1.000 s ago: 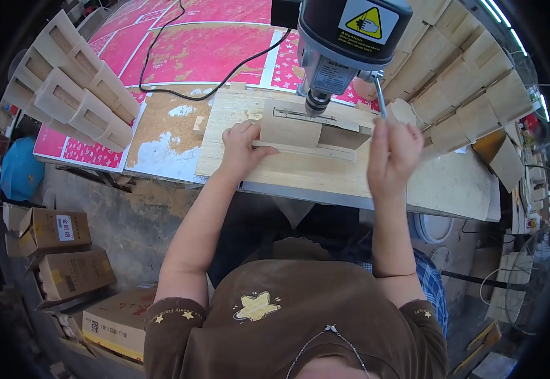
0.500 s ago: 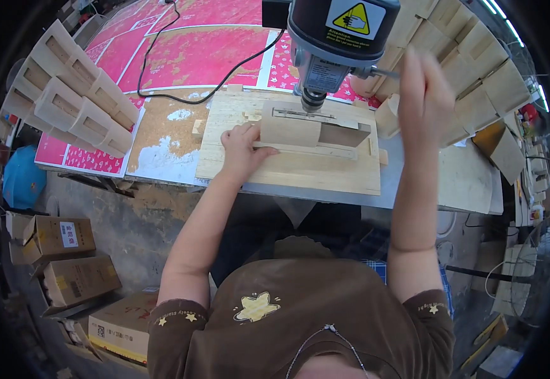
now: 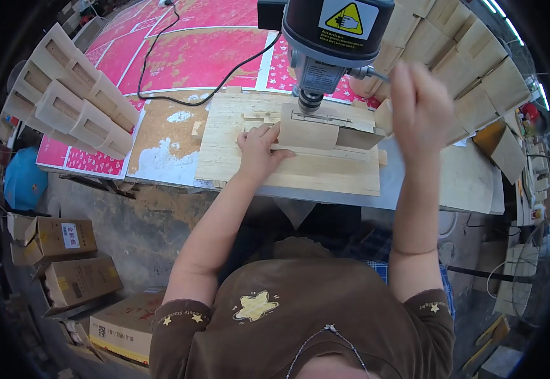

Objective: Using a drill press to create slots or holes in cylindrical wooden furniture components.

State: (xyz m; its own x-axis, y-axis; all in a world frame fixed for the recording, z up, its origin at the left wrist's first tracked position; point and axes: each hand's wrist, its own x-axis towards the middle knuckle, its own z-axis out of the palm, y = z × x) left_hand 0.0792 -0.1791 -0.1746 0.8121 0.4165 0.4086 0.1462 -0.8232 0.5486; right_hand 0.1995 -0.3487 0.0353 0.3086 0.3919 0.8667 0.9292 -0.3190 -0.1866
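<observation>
A small wooden box point(image 3: 308, 134) with a slotted top sits on a light wooden board point(image 3: 325, 180), below the chuck point(image 3: 311, 101) of a drill press point(image 3: 338, 44). At the box's left end, my left hand point(image 3: 261, 148) grips it, with the thumb along the near side and the fingers behind. My right hand point(image 3: 421, 107) is raised to the right of the drill head, blurred by motion. It is closed around the end of the metal feed handle point(image 3: 376, 74). The chuck stands close over the slotted face; whether the bit touches the wood cannot be made out.
Stacked wooden boxes point(image 3: 76, 95) stand at the left of the table, and a taller stack point(image 3: 464, 69) rises at the right. A black cable point(image 3: 208, 98) loops over the pink table covering point(image 3: 205, 57). Cardboard cartons point(image 3: 82, 278) lie on the floor at left.
My left hand has slid the wooden box to the right along the board, beneath the chuck. My right hand has come down slightly with the feed handle.
</observation>
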